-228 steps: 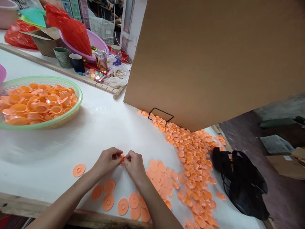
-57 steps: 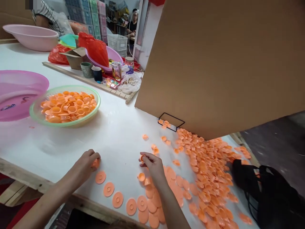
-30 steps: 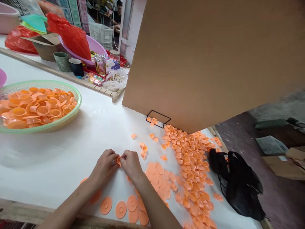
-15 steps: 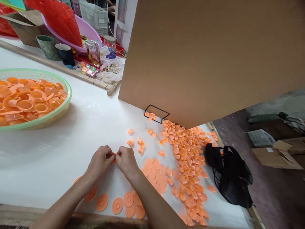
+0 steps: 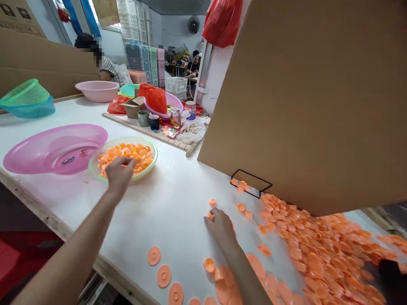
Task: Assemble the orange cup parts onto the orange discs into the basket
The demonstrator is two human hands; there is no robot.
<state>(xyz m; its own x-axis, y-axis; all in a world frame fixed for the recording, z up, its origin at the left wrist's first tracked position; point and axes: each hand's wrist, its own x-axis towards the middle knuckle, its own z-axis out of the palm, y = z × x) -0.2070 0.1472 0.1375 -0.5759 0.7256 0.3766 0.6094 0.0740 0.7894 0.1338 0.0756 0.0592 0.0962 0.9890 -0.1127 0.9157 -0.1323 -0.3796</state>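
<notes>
My left hand [image 5: 120,176] is over the near side of a light green basket [image 5: 155,163] heaped with small orange plastic cups [image 5: 116,150]. Its fingers are pinched together; orange pieces show right at the fingertips, and I cannot tell whether one is held. On the white table, my right hand [image 5: 221,226] has its thumb and fingers around a small orange plastic cup [image 5: 210,215], mostly hidden by the fingers. Another cup [image 5: 213,203] lies just beyond. Orange ringed discs [image 5: 163,275] lie near the front edge, and more are partly behind my right forearm.
A large cardboard sheet [image 5: 295,101] rises at the right, with a black wire frame [image 5: 251,182] at its foot. A big pile of orange pieces [image 5: 318,254] spreads below it. A pink basin [image 5: 57,148] adjoins the basket. Mugs stand behind a wooden strip [image 5: 146,133]; people sit farther back.
My hands have parted from their shared pinch on a small orange piece. The left has moved out to the basket, the right to a loose cup. The view has swung left and up.
</notes>
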